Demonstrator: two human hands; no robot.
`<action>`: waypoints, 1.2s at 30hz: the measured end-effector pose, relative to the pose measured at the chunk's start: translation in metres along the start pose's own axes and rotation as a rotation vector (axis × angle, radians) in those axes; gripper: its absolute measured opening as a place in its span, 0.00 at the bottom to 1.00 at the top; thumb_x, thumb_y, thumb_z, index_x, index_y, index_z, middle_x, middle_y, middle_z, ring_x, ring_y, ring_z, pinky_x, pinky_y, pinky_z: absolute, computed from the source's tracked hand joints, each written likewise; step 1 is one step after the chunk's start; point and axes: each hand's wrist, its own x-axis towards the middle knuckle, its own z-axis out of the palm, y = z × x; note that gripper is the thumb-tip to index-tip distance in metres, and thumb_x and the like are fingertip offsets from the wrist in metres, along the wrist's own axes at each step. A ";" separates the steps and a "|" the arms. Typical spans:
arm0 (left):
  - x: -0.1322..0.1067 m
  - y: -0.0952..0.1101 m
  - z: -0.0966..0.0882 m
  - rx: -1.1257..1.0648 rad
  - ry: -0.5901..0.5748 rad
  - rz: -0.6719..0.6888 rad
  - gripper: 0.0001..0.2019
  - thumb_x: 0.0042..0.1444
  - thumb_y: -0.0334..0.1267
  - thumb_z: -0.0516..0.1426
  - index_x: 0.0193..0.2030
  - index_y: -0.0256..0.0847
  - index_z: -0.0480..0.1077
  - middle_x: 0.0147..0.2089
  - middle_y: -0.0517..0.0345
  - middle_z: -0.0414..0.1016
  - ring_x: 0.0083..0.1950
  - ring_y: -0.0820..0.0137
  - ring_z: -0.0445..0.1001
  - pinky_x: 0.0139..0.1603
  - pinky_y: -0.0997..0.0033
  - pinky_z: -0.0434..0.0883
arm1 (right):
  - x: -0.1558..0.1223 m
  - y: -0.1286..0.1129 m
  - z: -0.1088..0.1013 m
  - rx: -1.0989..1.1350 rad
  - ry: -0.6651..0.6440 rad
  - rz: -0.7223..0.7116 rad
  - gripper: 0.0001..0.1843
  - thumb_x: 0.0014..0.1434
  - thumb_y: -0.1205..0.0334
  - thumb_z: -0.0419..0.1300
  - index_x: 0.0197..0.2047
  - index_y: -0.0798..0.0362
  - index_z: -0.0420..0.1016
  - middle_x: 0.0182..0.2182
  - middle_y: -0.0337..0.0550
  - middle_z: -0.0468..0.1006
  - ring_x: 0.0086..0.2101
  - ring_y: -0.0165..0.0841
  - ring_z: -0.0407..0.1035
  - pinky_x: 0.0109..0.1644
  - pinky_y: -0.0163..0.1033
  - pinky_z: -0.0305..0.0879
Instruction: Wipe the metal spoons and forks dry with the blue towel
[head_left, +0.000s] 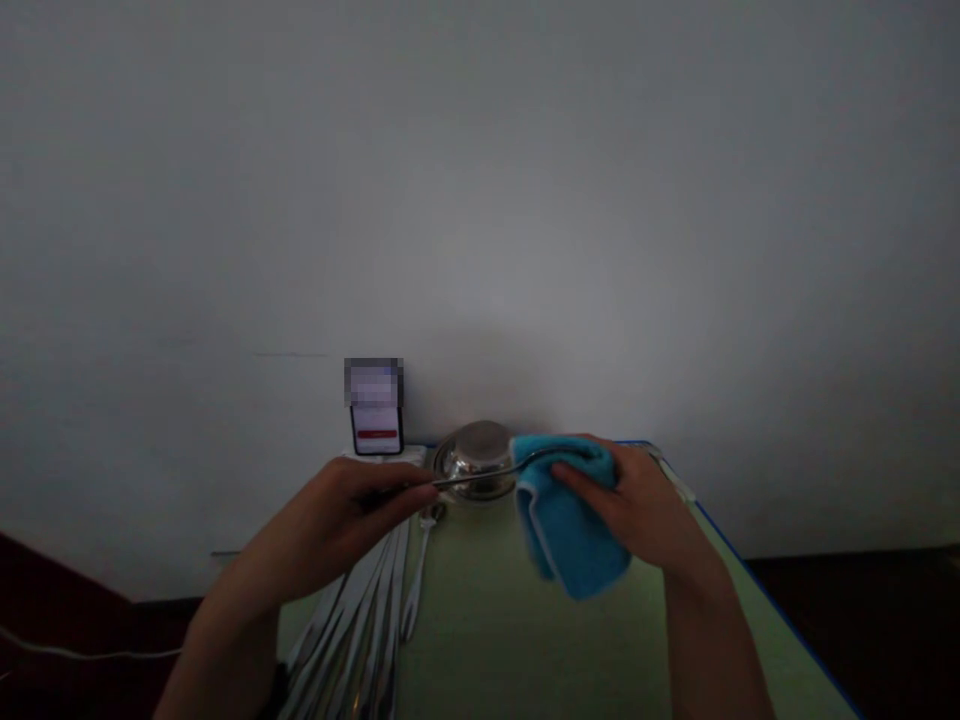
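My left hand (pixel 352 510) is closed in a pinch on the handle of a metal utensil (pixel 480 474), held level above the table. The utensil's far end is wrapped in a blue cloth (pixel 570 530), so I cannot tell its shape. My right hand (pixel 637 505) grips that cloth around the utensil's end, fingers pressed on it. Both hands hover over a light green table (pixel 487 620). Just behind the utensil stands a shiny metal bowl (pixel 472 455).
Several metal utensils (pixel 367 620) lie in a row on the table's left part, below my left hand. A phone (pixel 376 415) with a lit screen leans against the white wall behind. The table's right edge (pixel 750 580) is blue-rimmed.
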 end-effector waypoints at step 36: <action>-0.015 0.045 0.021 0.074 0.622 -0.084 0.11 0.47 0.44 0.61 0.33 0.39 0.76 0.16 0.65 0.67 0.17 0.79 0.57 0.17 0.79 0.57 | -0.021 -0.019 0.000 -0.132 0.225 -0.031 0.13 0.51 0.49 0.60 0.38 0.46 0.75 0.31 0.36 0.79 0.31 0.34 0.71 0.36 0.38 0.63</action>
